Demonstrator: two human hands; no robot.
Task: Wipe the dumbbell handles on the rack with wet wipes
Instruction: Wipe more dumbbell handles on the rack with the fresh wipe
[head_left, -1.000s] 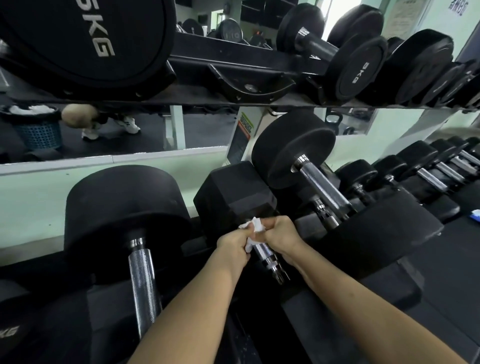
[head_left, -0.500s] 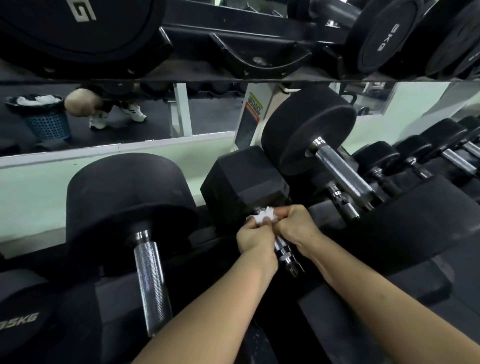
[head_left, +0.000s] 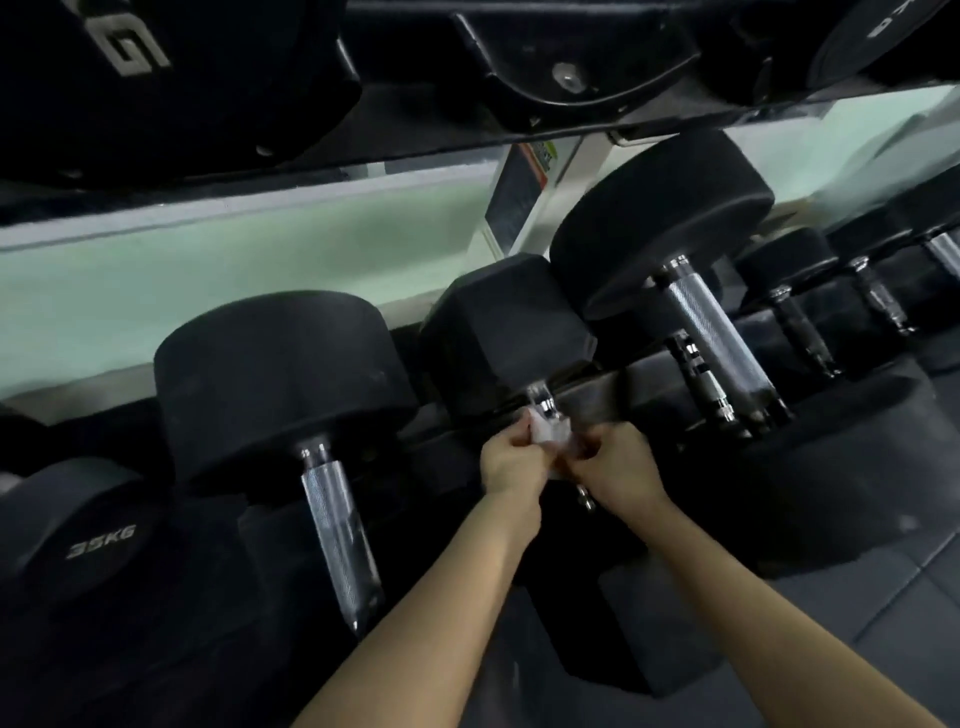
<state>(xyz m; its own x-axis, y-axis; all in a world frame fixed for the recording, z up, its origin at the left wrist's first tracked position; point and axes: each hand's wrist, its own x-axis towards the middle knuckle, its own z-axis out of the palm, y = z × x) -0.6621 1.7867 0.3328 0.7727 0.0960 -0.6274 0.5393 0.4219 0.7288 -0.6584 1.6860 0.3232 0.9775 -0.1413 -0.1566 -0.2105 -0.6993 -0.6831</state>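
our L hand (head_left: 511, 460) & R hand (head_left: 618, 462) both curled tight on white wet wipe (head_left: 548, 434), wipe wrapped round chrome handle (head_left: 540, 397) of hex dumbbell (head_left: 504, 322), mid lower rack (head_left: 613, 384), round dumbbell (head_left: 280, 374) just left, knurled-grip dumbbell (head_left: 660, 223) just right

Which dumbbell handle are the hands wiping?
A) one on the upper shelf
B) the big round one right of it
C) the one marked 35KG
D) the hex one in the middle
D: the left hand and right hand grip the wipe at the handle of the hex dumbbell.
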